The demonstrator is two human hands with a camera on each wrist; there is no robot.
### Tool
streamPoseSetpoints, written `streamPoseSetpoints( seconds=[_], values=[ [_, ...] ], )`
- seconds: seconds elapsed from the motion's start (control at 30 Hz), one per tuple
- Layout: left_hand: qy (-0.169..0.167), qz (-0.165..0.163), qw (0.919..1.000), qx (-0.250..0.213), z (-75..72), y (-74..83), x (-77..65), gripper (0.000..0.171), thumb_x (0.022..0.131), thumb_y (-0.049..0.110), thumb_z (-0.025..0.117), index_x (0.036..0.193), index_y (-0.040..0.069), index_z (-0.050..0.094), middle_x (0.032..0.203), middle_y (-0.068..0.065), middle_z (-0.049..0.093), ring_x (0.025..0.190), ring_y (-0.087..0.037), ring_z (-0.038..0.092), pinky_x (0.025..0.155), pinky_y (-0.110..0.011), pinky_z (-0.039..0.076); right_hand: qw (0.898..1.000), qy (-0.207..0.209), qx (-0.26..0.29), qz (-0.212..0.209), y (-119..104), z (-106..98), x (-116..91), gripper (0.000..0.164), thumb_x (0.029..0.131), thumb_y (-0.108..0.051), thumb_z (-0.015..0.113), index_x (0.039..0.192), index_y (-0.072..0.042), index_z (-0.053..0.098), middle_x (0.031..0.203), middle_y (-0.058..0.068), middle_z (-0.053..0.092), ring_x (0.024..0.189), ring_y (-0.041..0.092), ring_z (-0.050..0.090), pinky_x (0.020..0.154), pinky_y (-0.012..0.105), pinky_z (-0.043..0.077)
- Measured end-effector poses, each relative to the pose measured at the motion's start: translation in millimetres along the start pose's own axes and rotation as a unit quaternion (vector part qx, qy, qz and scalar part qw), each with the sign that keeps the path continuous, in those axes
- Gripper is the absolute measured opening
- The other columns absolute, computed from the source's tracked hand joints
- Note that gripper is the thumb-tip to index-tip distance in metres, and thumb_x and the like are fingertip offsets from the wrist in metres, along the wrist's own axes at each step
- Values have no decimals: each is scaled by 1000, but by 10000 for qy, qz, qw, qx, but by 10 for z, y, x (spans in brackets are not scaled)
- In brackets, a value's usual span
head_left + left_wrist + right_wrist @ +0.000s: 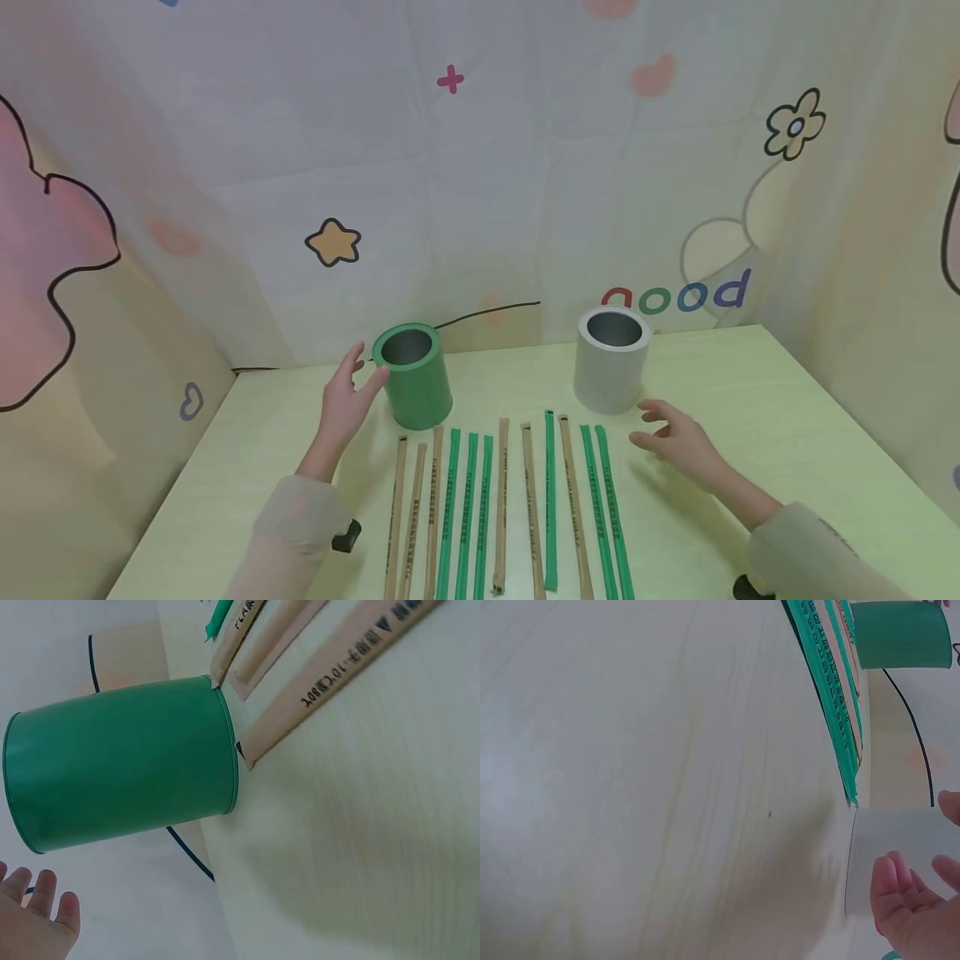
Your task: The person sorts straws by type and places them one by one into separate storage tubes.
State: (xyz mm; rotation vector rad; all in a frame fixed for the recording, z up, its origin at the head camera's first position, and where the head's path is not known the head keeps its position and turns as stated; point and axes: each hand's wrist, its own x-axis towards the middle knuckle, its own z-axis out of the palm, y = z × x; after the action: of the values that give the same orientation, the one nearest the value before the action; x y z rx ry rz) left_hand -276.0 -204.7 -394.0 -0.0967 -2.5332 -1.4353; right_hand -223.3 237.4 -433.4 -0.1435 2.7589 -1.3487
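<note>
A green can (420,396), hollow and upright, stands at the back left of the table. My left hand (347,410) is raised beside its left side, fingers and thumb spread. In the left wrist view a gap shows between the visible fingers (43,892) and the green can. To the right stands an upright white can (611,375). Near its lower right side hovers my right hand (678,442), palm inward, fingers loosely bent around nothing. Between and in front of the cans lies a row of slim wrapped straws, some brown (501,508), some green (466,508).
The pale wooden table (750,400) meets a printed cloth backdrop (480,208) behind the cans, and cloth also hangs at both sides. Black wrist bands (347,536) show at the sleeves. The straws run lengthwise toward the front edge of the view.
</note>
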Motion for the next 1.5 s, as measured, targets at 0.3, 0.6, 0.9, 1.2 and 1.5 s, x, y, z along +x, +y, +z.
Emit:
streamPoseSetpoints(
  seconds=[0.3,0.6,0.9,1.2,1.5],
  values=[
    [77,-27,9999,-141,102,-47,111,67,86,45,51,141,18,24,145,-4,27,128,-23,32,104,-45,26,9982,-198,531,189,12,115,-20,59,83,-22,61,130,1,34,121,29,43,83,21,54,62,30,50],
    [-226,-81,9990,-387,139,-123,163,67,87,41,50,142,18,19,145,-5,26,128,-25,32,103,-48,25,9957,-384,586,610,20,217,-14,59,82,-22,62,130,-1,34,117,25,45,79,20,54,59,29,49],
    [-427,-163,9975,-532,146,-151,187,68,88,42,48,142,20,14,147,-3,22,129,-23,29,102,-48,28,9958,-483,415,663,8,306,22,58,81,-23,63,128,-1,36,107,19,50,73,17,54,58,28,48],
    [-510,-390,9945,-831,99,49,105,65,90,31,49,143,16,13,146,-7,22,130,-27,27,101,-50,28,9958,-394,407,722,14,380,89,51,80,-14,62,124,1,40,87,10,50,61,15,47,51,27,44],
    [-471,-379,9940,-916,108,76,86,64,91,29,48,143,15,14,147,-7,21,131,-27,26,102,-51,25,9979,-334,52,549,-7,460,109,50,78,-11,63,122,5,43,71,5,50,47,12,43,46,25,38]
  ],
)
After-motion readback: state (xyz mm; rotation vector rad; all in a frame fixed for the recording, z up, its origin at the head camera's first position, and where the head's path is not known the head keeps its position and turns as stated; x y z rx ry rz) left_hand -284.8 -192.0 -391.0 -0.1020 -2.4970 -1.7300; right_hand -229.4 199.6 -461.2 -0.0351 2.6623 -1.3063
